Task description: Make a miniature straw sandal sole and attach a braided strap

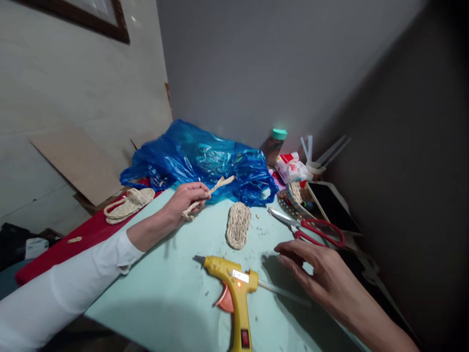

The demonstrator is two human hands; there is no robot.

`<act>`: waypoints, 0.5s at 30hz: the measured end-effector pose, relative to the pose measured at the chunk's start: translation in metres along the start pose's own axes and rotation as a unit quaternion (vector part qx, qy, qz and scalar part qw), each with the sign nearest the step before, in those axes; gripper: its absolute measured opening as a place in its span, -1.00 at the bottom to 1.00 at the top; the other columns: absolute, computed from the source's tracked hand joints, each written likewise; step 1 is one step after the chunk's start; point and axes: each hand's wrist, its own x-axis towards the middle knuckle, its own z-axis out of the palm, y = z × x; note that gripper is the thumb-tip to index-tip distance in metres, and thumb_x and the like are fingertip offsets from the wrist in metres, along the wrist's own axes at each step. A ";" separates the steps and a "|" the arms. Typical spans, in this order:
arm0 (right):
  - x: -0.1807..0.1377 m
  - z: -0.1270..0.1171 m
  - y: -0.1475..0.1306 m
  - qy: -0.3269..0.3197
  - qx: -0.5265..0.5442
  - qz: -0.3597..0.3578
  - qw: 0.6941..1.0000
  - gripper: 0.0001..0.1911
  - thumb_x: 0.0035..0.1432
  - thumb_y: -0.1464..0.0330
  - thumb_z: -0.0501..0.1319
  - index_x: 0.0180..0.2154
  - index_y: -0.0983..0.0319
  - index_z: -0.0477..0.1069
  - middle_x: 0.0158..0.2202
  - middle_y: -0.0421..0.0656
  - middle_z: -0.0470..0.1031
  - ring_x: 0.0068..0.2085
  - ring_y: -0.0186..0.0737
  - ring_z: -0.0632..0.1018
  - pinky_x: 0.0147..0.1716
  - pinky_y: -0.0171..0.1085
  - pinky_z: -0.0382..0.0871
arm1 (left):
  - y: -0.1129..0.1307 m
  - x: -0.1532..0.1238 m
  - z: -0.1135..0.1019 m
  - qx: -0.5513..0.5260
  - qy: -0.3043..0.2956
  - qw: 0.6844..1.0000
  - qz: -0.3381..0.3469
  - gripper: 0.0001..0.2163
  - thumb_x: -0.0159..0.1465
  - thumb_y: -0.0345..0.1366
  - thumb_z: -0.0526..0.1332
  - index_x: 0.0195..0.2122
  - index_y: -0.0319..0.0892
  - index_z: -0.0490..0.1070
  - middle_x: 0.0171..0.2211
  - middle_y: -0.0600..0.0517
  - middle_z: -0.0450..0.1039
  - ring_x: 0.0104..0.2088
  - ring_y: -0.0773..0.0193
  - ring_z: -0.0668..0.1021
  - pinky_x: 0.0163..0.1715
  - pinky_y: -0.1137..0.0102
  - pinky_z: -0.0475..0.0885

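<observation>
My left hand [188, 198] pinches a short braided straw strip [224, 182], its ends sticking out on both sides of the fingers above the pale green tabletop [161, 283]. My right hand [322, 274] hovers over the table's right side, thumb and fingers apart, with nothing seen in it. Just beyond it lie red-handled scissors [293, 224]. A small woven straw sole [238, 226] lies flat between my hands. Nearer me is a yellow glue gun [234, 283], nozzle pointing left, its small light lit and a clear glue stick [284, 292] sticking out of its back.
A crumpled blue plastic bag [176, 151] fills the back. At left, a straw slipper [130, 205] rests on red cloth [66, 254]. Back right hold a green-lidded jar [274, 146], a white-and-red packet [293, 168], a basket [296, 195] and a dark-screened tablet [333, 208]. Walls close the corner.
</observation>
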 end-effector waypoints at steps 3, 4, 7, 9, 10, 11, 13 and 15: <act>-0.018 -0.005 0.001 -0.019 -0.015 0.043 0.999 -0.74 0.38 0.26 0.04 -0.18 0.18 0.48 -0.25 -0.11 0.58 -0.29 -0.17 0.59 -0.29 -0.23 0.43 | 0.002 -0.002 0.001 -0.005 -0.008 1.000 -0.013 -0.88 -0.05 -0.33 0.32 -0.51 -0.20 0.39 -0.69 0.17 0.26 -0.71 0.48 0.24 -0.71 0.56 0.07; -0.022 -0.006 0.004 -0.008 -0.027 0.054 0.998 -0.74 0.39 0.26 0.04 -0.18 0.19 0.47 -0.24 -0.11 0.57 -0.28 -0.17 0.59 -0.27 -0.23 0.42 | 0.001 -0.002 0.002 -0.005 -0.011 1.000 -0.018 -0.87 -0.05 -0.33 0.33 -0.51 -0.21 0.40 -0.69 0.16 0.27 -0.70 0.48 0.24 -0.71 0.56 0.08; -0.028 -0.008 0.022 0.059 -0.105 0.085 0.989 -0.76 0.36 0.30 0.05 -0.15 0.22 0.46 -0.19 -0.05 0.57 -0.23 -0.11 0.59 -0.25 -0.21 0.42 | -0.002 -0.001 0.005 -0.004 -0.026 0.999 -0.028 -0.85 -0.05 -0.30 0.35 -0.50 -0.26 0.44 -0.70 0.15 0.27 -0.70 0.50 0.22 -0.71 0.58 0.07; -0.026 -0.009 0.040 0.093 -0.195 0.102 0.971 -0.76 0.30 0.34 0.07 -0.10 0.26 0.46 -0.15 0.01 0.55 -0.18 -0.03 0.58 -0.23 -0.17 0.43 | -0.005 0.000 0.006 -0.004 -0.042 0.999 -0.029 -0.85 -0.03 -0.30 0.34 -0.47 -0.28 0.48 -0.71 0.14 0.25 -0.70 0.51 0.20 -0.71 0.59 0.04; -0.023 -0.009 0.049 0.099 -0.238 0.109 0.960 -0.74 0.27 0.35 0.08 -0.09 0.27 0.45 -0.13 0.04 0.53 -0.15 0.01 0.57 -0.21 -0.15 0.43 | -0.006 0.000 0.006 -0.004 -0.049 0.998 -0.028 -0.85 -0.02 -0.31 0.34 -0.46 -0.29 0.49 -0.71 0.15 0.24 -0.69 0.51 0.20 -0.70 0.59 0.04; -0.019 -0.010 0.056 0.103 -0.257 0.111 0.954 -0.72 0.25 0.38 0.09 -0.05 0.29 0.44 -0.11 0.06 0.52 -0.13 0.02 0.55 -0.18 -0.14 0.43 | -0.007 0.000 0.006 -0.004 -0.057 0.998 -0.026 -0.85 -0.02 -0.31 0.33 -0.45 -0.30 0.50 -0.71 0.15 0.23 -0.69 0.51 0.19 -0.70 0.59 0.03; -0.011 -0.011 0.068 0.107 -0.277 0.105 0.949 -0.68 0.20 0.42 0.09 -0.03 0.30 0.44 -0.13 0.08 0.50 -0.15 0.03 0.53 -0.18 -0.12 0.41 | -0.007 -0.001 0.006 -0.006 -0.072 0.997 -0.019 -0.85 0.00 -0.32 0.32 -0.44 -0.30 0.51 -0.71 0.14 0.24 -0.69 0.50 0.19 -0.69 0.58 0.03; -0.004 -0.011 0.074 0.098 -0.294 0.090 0.946 -0.67 0.15 0.44 0.11 -0.05 0.32 0.46 -0.19 0.09 0.49 -0.22 0.05 0.51 -0.22 -0.08 0.40 | -0.006 -0.004 0.007 -0.008 -0.089 0.996 -0.011 -0.87 0.01 -0.32 0.30 -0.45 -0.29 0.51 -0.71 0.13 0.24 -0.68 0.50 0.19 -0.68 0.56 0.04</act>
